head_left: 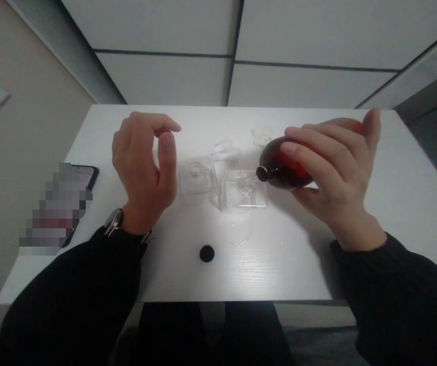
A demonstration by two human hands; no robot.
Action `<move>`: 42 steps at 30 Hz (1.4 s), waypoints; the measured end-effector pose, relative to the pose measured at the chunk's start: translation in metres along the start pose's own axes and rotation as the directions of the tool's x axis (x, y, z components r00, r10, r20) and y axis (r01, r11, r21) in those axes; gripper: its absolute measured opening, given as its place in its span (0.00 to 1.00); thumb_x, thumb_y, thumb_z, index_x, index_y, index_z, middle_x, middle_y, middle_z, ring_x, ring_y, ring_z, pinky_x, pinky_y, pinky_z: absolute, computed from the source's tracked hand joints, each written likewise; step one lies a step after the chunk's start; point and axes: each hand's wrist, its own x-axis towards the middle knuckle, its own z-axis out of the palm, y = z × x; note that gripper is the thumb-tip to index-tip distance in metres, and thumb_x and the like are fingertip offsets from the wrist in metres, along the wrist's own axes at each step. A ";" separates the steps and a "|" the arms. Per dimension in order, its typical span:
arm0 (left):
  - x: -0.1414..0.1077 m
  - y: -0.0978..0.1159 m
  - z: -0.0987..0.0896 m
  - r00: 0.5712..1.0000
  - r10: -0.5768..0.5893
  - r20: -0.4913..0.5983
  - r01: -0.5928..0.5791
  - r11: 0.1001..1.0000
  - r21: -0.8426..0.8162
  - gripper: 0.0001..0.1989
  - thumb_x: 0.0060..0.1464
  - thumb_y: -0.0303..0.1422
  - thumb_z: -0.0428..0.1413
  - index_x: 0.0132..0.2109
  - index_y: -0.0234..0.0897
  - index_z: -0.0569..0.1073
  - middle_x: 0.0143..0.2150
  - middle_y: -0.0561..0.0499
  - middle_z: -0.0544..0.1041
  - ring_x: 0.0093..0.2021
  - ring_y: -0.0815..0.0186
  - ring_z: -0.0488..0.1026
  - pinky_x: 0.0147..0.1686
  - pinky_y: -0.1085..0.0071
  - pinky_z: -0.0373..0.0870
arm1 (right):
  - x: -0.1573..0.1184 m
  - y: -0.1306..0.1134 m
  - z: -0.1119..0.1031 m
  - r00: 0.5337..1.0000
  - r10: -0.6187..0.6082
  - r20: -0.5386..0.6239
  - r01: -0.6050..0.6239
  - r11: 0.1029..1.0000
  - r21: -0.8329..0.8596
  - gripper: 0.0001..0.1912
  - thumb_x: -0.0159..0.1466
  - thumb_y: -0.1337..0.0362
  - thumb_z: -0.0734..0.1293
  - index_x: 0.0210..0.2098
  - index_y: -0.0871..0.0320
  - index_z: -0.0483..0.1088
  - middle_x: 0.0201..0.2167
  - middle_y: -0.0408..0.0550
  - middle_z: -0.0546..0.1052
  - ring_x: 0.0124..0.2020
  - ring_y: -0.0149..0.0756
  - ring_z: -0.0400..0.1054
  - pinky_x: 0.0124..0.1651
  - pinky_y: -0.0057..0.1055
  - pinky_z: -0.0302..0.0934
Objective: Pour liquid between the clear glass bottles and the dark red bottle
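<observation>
In my right hand (pixel 332 178) is a dark amber bottle (pixel 279 157), its fingers wrapped round the body. The bottle is tipped to the left. Its uncapped mouth is over the right edge of a clear plastic box (pixel 244 195) with a round clear fitting inside. Left of that box stands a similar clear box (pixel 197 180). My left hand (pixel 145 162) is raised beside it, fingers loosely curled, thumb and forefinger apart, with nothing in them. A round black cap (pixel 206 253) lies nearer me on the table. I cannot tell whether liquid is flowing.
The white table (pixel 279 274) backs onto white panelled doors (pixel 161 76). Clear tube-like pieces (pixel 224 149) lie behind the boxes, with a crumpled whitish piece (pixel 263 135) farther right. A phone (pixel 83 175) rests at the left edge. A wet-looking ring (pixel 246 236) marks the tabletop.
</observation>
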 end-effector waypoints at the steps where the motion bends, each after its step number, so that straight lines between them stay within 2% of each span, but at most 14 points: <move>1: 0.000 0.002 -0.001 1.000 0.006 0.013 -0.006 1.000 0.001 0.26 0.78 0.50 0.37 0.46 0.42 0.73 0.41 0.50 0.77 0.44 0.61 0.76 0.45 0.57 0.65 | 0.000 0.000 0.001 1.000 0.000 -0.001 0.000 1.000 0.003 0.18 0.78 0.59 0.65 0.66 0.44 0.68 0.60 0.38 0.82 0.60 0.40 0.77 0.78 0.56 0.56; 5: 0.001 0.004 -0.005 0.997 0.050 0.060 -0.050 0.999 -0.003 0.22 0.79 0.45 0.37 0.48 0.40 0.72 0.43 0.50 0.76 0.46 0.60 0.76 0.48 0.57 0.67 | -0.002 0.002 -0.001 0.998 -0.027 -0.052 0.028 0.999 0.025 0.18 0.78 0.58 0.64 0.66 0.47 0.69 0.60 0.39 0.81 0.60 0.38 0.76 0.79 0.55 0.55; 8: 0.001 0.003 -0.005 0.996 0.061 0.058 -0.061 0.998 -0.005 0.21 0.80 0.44 0.38 0.49 0.40 0.72 0.43 0.50 0.76 0.46 0.61 0.76 0.48 0.57 0.66 | -0.004 0.004 -0.005 0.996 0.021 0.081 -0.021 1.000 0.003 0.22 0.78 0.58 0.65 0.69 0.38 0.64 0.63 0.35 0.79 0.63 0.42 0.76 0.78 0.59 0.55; 10: 0.001 0.002 -0.005 0.996 0.060 0.061 -0.059 0.998 -0.008 0.21 0.80 0.44 0.38 0.49 0.40 0.72 0.43 0.50 0.75 0.47 0.60 0.76 0.48 0.57 0.66 | -0.004 0.004 -0.007 0.993 0.039 0.112 -0.042 0.999 0.024 0.24 0.78 0.58 0.65 0.70 0.35 0.63 0.64 0.35 0.79 0.63 0.44 0.75 0.78 0.61 0.55; 14: 0.000 0.001 -0.005 0.995 0.051 0.081 -0.050 0.999 -0.017 0.21 0.80 0.44 0.38 0.50 0.40 0.72 0.44 0.49 0.75 0.48 0.59 0.76 0.50 0.57 0.66 | -0.002 0.003 -0.001 0.999 -0.025 -0.043 0.028 0.997 0.076 0.21 0.77 0.60 0.66 0.68 0.46 0.68 0.61 0.41 0.81 0.60 0.41 0.77 0.79 0.59 0.55; 16: 0.000 0.000 -0.005 0.995 0.053 0.080 -0.052 0.999 -0.014 0.21 0.80 0.44 0.38 0.50 0.40 0.72 0.44 0.49 0.75 0.48 0.59 0.76 0.50 0.57 0.67 | 0.000 0.001 0.003 0.996 -0.034 -0.078 0.038 0.998 0.055 0.19 0.78 0.61 0.66 0.66 0.48 0.70 0.59 0.41 0.82 0.59 0.39 0.77 0.78 0.57 0.56; 22: 0.001 0.001 -0.005 0.995 0.070 0.076 -0.070 0.997 0.010 0.21 0.80 0.43 0.37 0.50 0.40 0.72 0.43 0.50 0.75 0.47 0.60 0.77 0.49 0.56 0.68 | 0.001 0.000 0.001 0.997 -0.040 -0.063 0.043 0.998 0.049 0.17 0.76 0.63 0.69 0.63 0.50 0.72 0.59 0.43 0.82 0.58 0.40 0.78 0.77 0.57 0.57; 26: 0.001 0.001 -0.004 0.994 0.082 0.069 -0.083 0.996 0.025 0.22 0.80 0.43 0.37 0.49 0.40 0.72 0.42 0.50 0.75 0.46 0.60 0.77 0.48 0.57 0.69 | -0.001 0.002 -0.001 1.000 -0.017 -0.013 0.018 0.997 0.080 0.22 0.76 0.63 0.68 0.67 0.44 0.69 0.62 0.40 0.80 0.61 0.43 0.76 0.78 0.61 0.54; 29: 0.001 0.001 -0.004 0.995 0.069 0.066 -0.071 0.997 0.020 0.23 0.79 0.45 0.37 0.49 0.40 0.73 0.42 0.50 0.75 0.46 0.60 0.77 0.48 0.56 0.69 | -0.001 0.001 0.000 1.000 -0.008 -0.019 0.010 0.997 0.082 0.23 0.76 0.64 0.68 0.68 0.43 0.67 0.62 0.39 0.80 0.61 0.41 0.76 0.80 0.58 0.52; 34: 0.000 0.000 -0.004 0.997 0.045 0.070 -0.045 0.999 -0.003 0.24 0.80 0.47 0.37 0.49 0.40 0.72 0.43 0.51 0.74 0.47 0.60 0.77 0.50 0.56 0.68 | 0.000 0.000 0.001 0.997 -0.026 -0.070 0.030 0.998 0.063 0.19 0.77 0.62 0.66 0.66 0.48 0.70 0.59 0.42 0.82 0.59 0.39 0.77 0.79 0.55 0.54; 39: 0.000 0.000 -0.005 0.993 0.083 0.085 -0.086 0.996 0.037 0.22 0.80 0.43 0.37 0.50 0.39 0.71 0.43 0.51 0.75 0.47 0.61 0.77 0.49 0.57 0.69 | -0.002 0.003 0.001 0.999 -0.027 -0.037 0.031 0.993 0.111 0.24 0.77 0.63 0.67 0.70 0.44 0.66 0.62 0.40 0.80 0.62 0.40 0.75 0.81 0.57 0.50; 42: 0.001 0.001 -0.005 0.994 0.077 0.084 -0.081 0.996 0.046 0.22 0.80 0.43 0.36 0.50 0.40 0.72 0.43 0.51 0.75 0.48 0.61 0.77 0.49 0.57 0.70 | -0.003 0.004 0.001 0.999 -0.027 -0.037 0.031 0.994 0.106 0.25 0.76 0.63 0.67 0.70 0.43 0.65 0.63 0.39 0.79 0.63 0.38 0.75 0.82 0.53 0.48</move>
